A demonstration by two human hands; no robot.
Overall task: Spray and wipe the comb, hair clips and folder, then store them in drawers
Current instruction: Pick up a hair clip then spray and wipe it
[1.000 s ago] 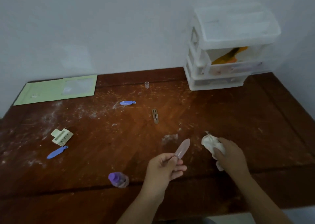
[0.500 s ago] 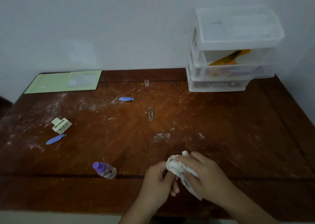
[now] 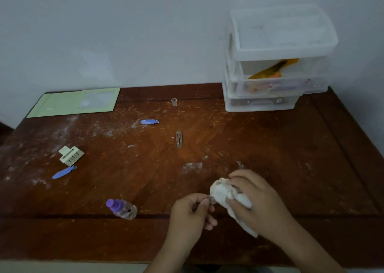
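Near the front edge of the table (image 3: 270,148), the left hand (image 3: 192,216) is raised with its fingers curled, its grip pinched on the end of a hair clip (image 3: 211,199). The clip's remainder is wrapped in a white cloth (image 3: 226,193), round which the right hand (image 3: 257,202) is clamped from above.

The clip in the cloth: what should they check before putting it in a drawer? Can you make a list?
1. Clip held firmly: left hand pinches one end. Ok.
2. Clip wiped clean: white cloth, gripped by the right hand, hides it. Cannot tell.
3. A drawer open to receive it: the drawer unit has its middle drawer pulled out. Ok.
4. Other clips cleaned: two blue clips and a brown one lie among white dust. Not ok.
5. Spray bottle within reach. Ok.
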